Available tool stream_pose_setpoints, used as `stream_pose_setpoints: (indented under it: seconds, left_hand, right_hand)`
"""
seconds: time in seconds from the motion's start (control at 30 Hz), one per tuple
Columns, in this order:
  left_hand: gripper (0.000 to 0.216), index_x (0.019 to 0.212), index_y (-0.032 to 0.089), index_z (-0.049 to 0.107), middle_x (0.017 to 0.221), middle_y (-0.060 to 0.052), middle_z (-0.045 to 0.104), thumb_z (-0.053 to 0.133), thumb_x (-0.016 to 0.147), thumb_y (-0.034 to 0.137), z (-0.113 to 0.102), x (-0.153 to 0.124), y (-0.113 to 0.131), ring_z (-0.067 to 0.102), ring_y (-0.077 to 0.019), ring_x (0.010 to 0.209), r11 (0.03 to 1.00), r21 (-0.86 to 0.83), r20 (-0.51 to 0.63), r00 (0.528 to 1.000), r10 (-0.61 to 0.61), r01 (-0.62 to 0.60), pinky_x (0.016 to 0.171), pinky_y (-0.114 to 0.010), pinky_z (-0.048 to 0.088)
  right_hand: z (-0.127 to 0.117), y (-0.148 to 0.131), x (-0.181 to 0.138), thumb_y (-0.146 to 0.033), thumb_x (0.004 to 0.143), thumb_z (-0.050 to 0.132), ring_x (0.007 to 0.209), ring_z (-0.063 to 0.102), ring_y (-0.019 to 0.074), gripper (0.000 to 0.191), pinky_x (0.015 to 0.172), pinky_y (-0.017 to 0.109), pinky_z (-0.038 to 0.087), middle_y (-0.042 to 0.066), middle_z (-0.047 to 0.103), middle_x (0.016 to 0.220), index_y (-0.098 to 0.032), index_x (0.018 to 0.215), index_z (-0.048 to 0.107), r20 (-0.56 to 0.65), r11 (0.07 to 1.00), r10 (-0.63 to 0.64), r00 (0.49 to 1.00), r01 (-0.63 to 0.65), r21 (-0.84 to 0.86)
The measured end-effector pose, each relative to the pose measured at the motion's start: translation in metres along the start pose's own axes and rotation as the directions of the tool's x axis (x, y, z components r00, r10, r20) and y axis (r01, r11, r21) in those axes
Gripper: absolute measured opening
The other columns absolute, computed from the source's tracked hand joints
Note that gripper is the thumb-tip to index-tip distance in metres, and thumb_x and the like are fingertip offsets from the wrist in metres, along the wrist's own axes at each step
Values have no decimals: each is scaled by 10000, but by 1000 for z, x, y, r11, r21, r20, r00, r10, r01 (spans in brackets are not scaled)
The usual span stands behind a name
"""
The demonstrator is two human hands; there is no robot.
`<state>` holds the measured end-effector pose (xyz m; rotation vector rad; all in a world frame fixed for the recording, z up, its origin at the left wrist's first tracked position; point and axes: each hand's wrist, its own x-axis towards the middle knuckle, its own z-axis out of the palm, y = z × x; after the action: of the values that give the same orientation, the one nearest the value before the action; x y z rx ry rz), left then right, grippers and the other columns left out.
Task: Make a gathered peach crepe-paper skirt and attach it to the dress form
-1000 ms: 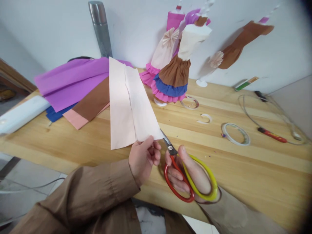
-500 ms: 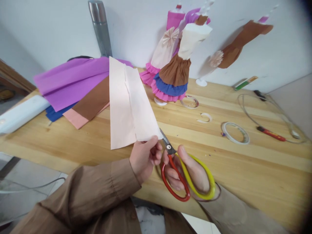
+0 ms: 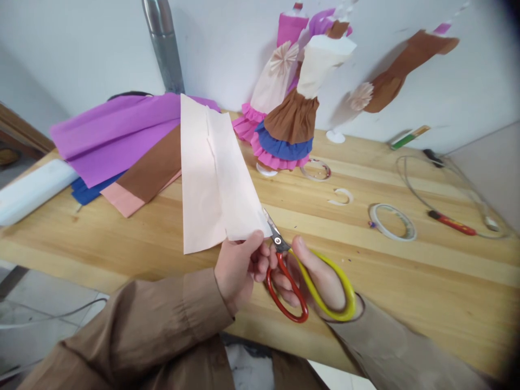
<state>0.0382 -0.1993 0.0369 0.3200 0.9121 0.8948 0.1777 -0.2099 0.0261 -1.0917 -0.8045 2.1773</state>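
My left hand [image 3: 239,268] pinches the near corner of a folded pale pink paper sheet [image 3: 211,173] and holds it up over the wooden table [image 3: 426,281]. My right hand [image 3: 314,279] grips scissors [image 3: 303,281] with one red and one yellow handle loop. The scissor blades are at the lower right edge of the pale pink paper, right beside my left thumb. Both sleeves are brown.
Purple, brown, blue and pink paper sheets [image 3: 117,141] lie at the back left beside a white roll [image 3: 32,189]. Paper dress models [image 3: 292,108] stand at the back. Tape rings [image 3: 392,222], a red-handled tool [image 3: 453,223] and wire lie to the right. A metal flask [image 3: 162,43] stands by the wall.
The scissors have moved left and closer to the paper, their handles drawn together, with the blades now reaching the paper's edge by my left thumb.
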Motion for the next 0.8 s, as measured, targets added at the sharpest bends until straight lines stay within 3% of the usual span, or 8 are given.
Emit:
stream_pose_setpoints:
  seconds: [0.2,0.37,0.57,0.8]
  left_hand:
    - [324,566,136,486,442,11,492,613,799,322,1,-1,1,349,-40,352,1000,-3,-61,998,-19,19,364,-175,196]
    - [356,567,139,481,472,6,511,643,776,378,0,0,0,349,-36,360,1000,9,-4,1000,7,-7,372,-177,206]
    - [319,564,135,481,489,10,501,569,813,316,-1,0,0,358,-36,365,1000,14,-16,1000,0,0,370,-177,209]
    - [354,530,138,443,470,38,447,567,813,311,-1,-1,0,272,-7,312,1000,24,2,1000,8,-8,356,-189,112]
  right_hand:
    - [-3,5,0,-820,730,442,299,267,32,630,281,149,217,-77,413,462,-191,734,473,-49,1000,13,999,-14,-26]
    - [-7,6,3,-819,724,452,335,358,65,634,298,167,287,-37,489,480,-187,748,504,-31,999,16,999,-17,-32]
    - [-9,2,6,-790,749,458,380,408,81,606,312,172,317,-9,542,539,-187,761,514,-6,997,-10,1000,9,-80]
    - [-7,-5,5,-813,750,408,300,337,51,636,294,168,191,-53,465,498,-183,774,491,1,993,14,1000,-14,-121]
